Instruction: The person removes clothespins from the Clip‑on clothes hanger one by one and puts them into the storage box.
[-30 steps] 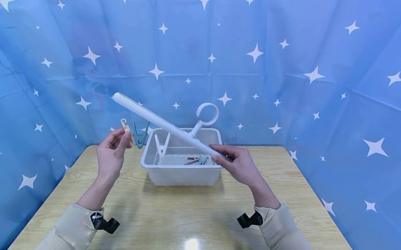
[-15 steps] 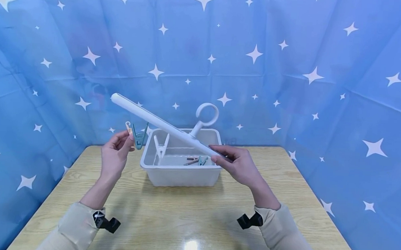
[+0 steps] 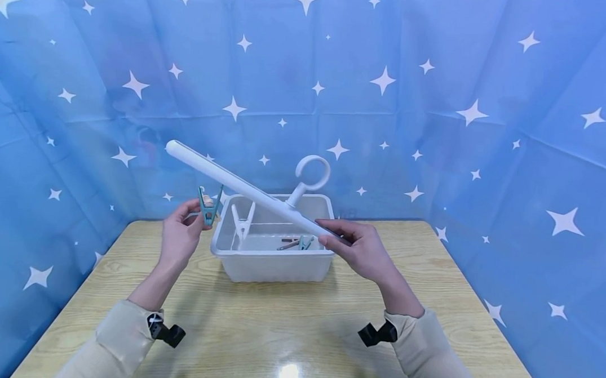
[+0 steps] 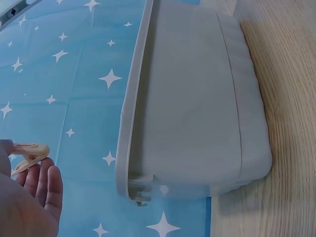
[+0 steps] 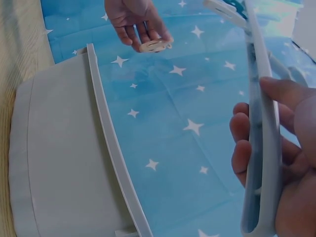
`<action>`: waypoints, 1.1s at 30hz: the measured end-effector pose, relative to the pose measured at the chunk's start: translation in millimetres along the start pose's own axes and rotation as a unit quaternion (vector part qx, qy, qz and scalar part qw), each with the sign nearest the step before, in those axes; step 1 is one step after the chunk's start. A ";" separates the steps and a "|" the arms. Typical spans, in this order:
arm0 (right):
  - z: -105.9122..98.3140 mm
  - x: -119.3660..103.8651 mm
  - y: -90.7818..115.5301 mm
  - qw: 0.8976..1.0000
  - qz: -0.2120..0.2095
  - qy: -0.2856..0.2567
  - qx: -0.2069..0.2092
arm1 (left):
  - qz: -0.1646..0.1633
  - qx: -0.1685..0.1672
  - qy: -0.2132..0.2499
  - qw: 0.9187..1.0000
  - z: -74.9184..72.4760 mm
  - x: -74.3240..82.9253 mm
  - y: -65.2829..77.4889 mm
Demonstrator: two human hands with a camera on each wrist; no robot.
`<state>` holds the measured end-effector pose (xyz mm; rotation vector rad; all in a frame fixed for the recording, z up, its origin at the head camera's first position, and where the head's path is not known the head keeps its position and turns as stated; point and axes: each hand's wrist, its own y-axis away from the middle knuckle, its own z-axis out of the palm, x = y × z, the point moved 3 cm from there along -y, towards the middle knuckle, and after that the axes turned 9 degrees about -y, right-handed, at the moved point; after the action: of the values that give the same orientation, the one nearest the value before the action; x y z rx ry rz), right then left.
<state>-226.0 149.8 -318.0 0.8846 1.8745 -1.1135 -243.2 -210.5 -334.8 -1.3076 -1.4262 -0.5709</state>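
My right hand (image 3: pixel 356 245) grips the lower right end of a white hanger (image 3: pixel 232 179), its bar tilted up to the left and its ring hook on top. A teal clothespin (image 3: pixel 208 216) and a white clothespin (image 3: pixel 242 227) hang below the bar. With thumb and fingers, my left hand (image 3: pixel 179 240) pinches a cream clothespin (image 4: pixel 32 152) that has a small hook. In the head view it sits partly behind the teal one; the right wrist view shows the cream clothespin (image 5: pixel 155 46) apart from the bar.
A pale grey plastic basin (image 3: pixel 276 265) stands on the wooden table (image 3: pixel 256 322) under the hanger. Inside lie a small teal clothespin (image 3: pixel 305 244) and dark brownish clothespins (image 3: pixel 288 245). A blue star-patterned curtain (image 3: pixel 287 87) surrounds the table.
My left hand has moved right with the cream clothespin, bringing it beside the hanging teal clothespin in the head view. The right hand and hanger have barely moved.
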 end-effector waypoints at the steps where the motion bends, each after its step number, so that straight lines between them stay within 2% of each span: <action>1: 0.1 0.2 0.1 1.000 0.001 -0.001 0.000 | -0.001 -0.002 -0.006 1.000 1.0 -0.3 -0.3; 10: -0.7 -0.5 1.1 1.000 0.007 -0.007 -0.002 | 0.005 -0.027 -0.053 0.998 7.2 -2.6 -1.9; 17: -0.7 -0.5 1.7 1.000 0.003 -0.004 0.000 | 0.004 -0.065 -0.096 0.993 10.6 -6.6 -3.9; 33: -1.8 0.5 3.1 1.000 0.003 0.001 -0.002 | -0.012 -0.105 -0.112 0.988 14.9 -10.1 -5.3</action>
<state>-224.0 152.7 -319.0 0.8883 1.8744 -1.1054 -255.4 -203.1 -347.0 -1.5638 -1.5999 -0.6174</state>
